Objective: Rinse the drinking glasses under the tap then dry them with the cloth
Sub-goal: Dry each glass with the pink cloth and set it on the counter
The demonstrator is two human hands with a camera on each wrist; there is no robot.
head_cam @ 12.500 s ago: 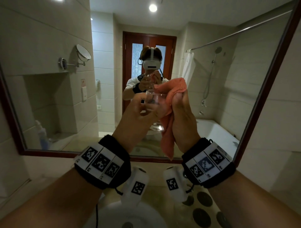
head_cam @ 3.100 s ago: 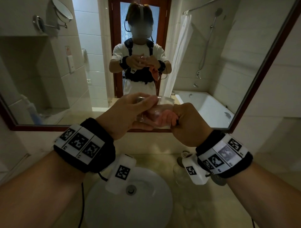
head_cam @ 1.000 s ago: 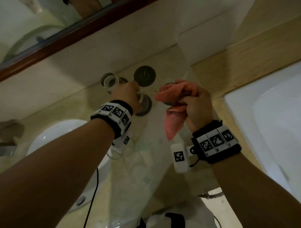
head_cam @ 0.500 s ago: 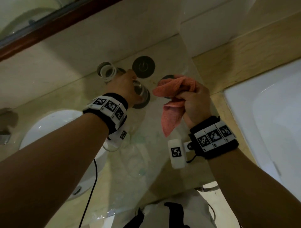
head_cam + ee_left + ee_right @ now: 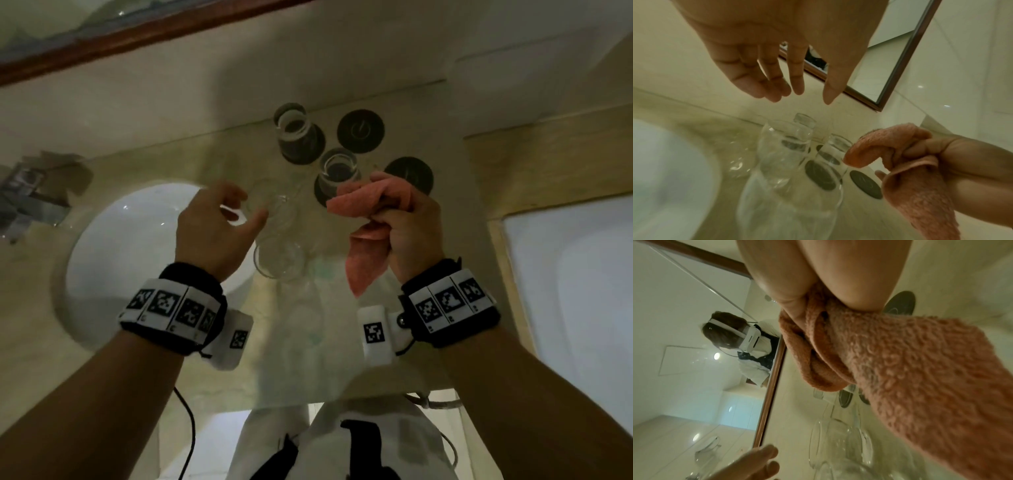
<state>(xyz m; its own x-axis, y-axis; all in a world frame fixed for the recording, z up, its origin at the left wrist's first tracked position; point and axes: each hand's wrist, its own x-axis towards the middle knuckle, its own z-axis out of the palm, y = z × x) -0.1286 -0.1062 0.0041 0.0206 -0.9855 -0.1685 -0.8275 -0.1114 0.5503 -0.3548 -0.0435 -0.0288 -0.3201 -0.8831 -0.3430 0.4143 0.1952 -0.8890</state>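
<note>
In the head view my left hand (image 5: pixel 251 206) hovers open and holds nothing, just above several clear glasses (image 5: pixel 279 257) standing on the counter beside the basin. The left wrist view shows its fingers (image 5: pixel 777 91) spread above the nearest glass (image 5: pixel 785 146). Two glasses stand on dark coasters further back, one (image 5: pixel 295 137) near the wall and one (image 5: pixel 337 170) next to my right hand. My right hand (image 5: pixel 394 212) grips a bunched pink cloth (image 5: pixel 364 270), which hangs down from the fist. The cloth (image 5: pixel 900 369) fills the right wrist view.
A white round basin (image 5: pixel 120 257) lies left, with the chrome tap (image 5: pixel 27 195) at its far left. Two bare dark coasters (image 5: pixel 360 130) (image 5: pixel 409 174) sit at the back. The mirror's wooden frame (image 5: pixel 137 31) runs above. A white fixture (image 5: pixel 565 308) is to the right.
My left hand has let go of the glass on the coaster and pulled back left, opening over the clear glasses. The right hand still grips the cloth.
</note>
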